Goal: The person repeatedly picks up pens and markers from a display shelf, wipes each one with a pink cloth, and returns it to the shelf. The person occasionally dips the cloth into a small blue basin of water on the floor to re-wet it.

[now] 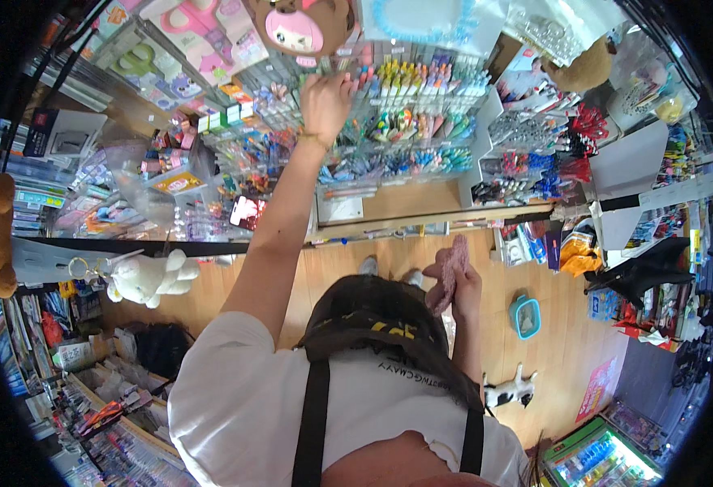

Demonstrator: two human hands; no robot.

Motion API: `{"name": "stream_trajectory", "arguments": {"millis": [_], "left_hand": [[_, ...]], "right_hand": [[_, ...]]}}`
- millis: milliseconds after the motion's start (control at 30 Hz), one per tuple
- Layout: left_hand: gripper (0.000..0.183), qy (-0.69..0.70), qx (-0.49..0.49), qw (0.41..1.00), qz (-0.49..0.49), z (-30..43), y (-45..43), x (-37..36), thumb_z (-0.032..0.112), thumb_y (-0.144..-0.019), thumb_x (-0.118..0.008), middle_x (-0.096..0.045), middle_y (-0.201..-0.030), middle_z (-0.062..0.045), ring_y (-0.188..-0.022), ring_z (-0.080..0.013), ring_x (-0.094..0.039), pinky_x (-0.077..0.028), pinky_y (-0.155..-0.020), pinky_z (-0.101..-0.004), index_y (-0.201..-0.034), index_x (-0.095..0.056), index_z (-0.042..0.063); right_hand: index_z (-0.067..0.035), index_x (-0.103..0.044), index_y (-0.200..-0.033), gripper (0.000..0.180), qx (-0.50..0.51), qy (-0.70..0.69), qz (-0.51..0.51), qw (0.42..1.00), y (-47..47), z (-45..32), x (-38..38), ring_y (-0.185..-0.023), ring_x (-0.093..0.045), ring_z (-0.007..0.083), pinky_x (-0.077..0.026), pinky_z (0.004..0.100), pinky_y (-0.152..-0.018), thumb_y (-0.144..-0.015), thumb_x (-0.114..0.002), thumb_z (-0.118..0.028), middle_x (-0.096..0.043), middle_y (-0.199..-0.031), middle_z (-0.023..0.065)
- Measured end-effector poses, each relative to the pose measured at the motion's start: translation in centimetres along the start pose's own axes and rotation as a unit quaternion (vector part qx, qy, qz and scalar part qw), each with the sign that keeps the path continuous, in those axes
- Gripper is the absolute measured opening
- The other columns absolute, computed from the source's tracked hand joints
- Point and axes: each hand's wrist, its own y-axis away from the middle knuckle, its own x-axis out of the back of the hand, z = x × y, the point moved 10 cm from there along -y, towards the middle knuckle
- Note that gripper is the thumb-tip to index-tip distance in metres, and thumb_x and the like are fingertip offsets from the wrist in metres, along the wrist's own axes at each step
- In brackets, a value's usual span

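Observation:
My left hand (327,105), with a thin bracelet at the wrist, reaches to the upper rows of a clear pen rack (417,100). Its fingers are bent among the pens beside some pink-capped pens (363,76); whether it grips one cannot be told. My right hand (467,293) holds a crumpled pink cloth (450,271) low in front of my body, to the right of a dark apron or bag. Packs of scissors (201,27) and a brown plush-like character item (304,27) are above the rack. A lit phone (248,213) lies left of my forearm.
A wooden shelf edge (429,220) runs below the rack. More pens (527,131) stand to the right. A white plush keychain (149,277) hangs at left. On the wooden floor are a blue-rimmed basin (526,317) and a black-and-white cat (508,391). Stocked shelves line both sides.

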Motion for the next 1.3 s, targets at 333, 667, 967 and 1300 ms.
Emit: {"name": "stream_trajectory", "arguments": {"millis": [333,667,967,1300], "left_hand": [[0.022,0.097,0.075,0.99,0.069,2.0,8.4,3.1,0.009,-0.076,-0.061,-0.059,-0.095,-0.01,-0.083,-0.0251,-0.054,-0.041,-0.076,-0.0348,-0.097,-0.06,0.004],[0.015,0.473,0.839,0.231,0.139,-3.2,41.6,-17.5,0.018,-0.09,-0.044,-0.053,-0.073,-0.005,-0.065,-0.0187,-0.053,-0.049,-0.06,-0.0261,-0.096,-0.049,0.005],[0.022,0.421,0.862,0.267,0.095,-7.0,43.4,-18.7,0.022,-0.083,-0.058,-0.054,-0.07,-0.007,-0.054,-0.0182,-0.052,-0.046,-0.045,-0.0265,-0.077,-0.051,0.003],[0.023,0.524,0.697,0.464,-0.157,0.0,37.2,-14.1,0.022,-0.085,-0.05,-0.052,-0.059,-0.005,-0.049,-0.0107,-0.046,-0.039,-0.041,-0.0216,-0.077,-0.05,0.0]], "right_hand": [[0.004,-0.055,-0.099,0.022,0.042,0.002,-0.038,0.998,-1.7,-1.9,1.4,-0.058,-0.06,0.0152,-0.047,0.0244,-0.052,-0.09,-0.042,-0.012,-0.064,-0.078,0.0156],[0.005,-0.056,-0.096,0.021,0.047,0.04,0.076,0.995,-1.8,-1.6,6.5,-0.056,-0.054,0.0134,-0.044,0.024,-0.052,-0.088,-0.046,-0.012,-0.062,-0.073,0.0087],[0.003,-0.056,-0.098,0.022,0.029,0.027,0.045,0.998,-1.6,-1.0,6.5,-0.06,-0.055,0.0131,-0.044,0.0244,-0.055,-0.089,-0.045,-0.014,-0.061,-0.075,0.0077],[0.001,-0.05,-0.108,0.024,0.034,-0.141,-0.025,0.989,-2.4,-1.3,5.1,-0.084,-0.055,0.0159,-0.044,0.0294,-0.074,-0.089,-0.044,-0.013,-0.057,-0.095,0.0083]]}}
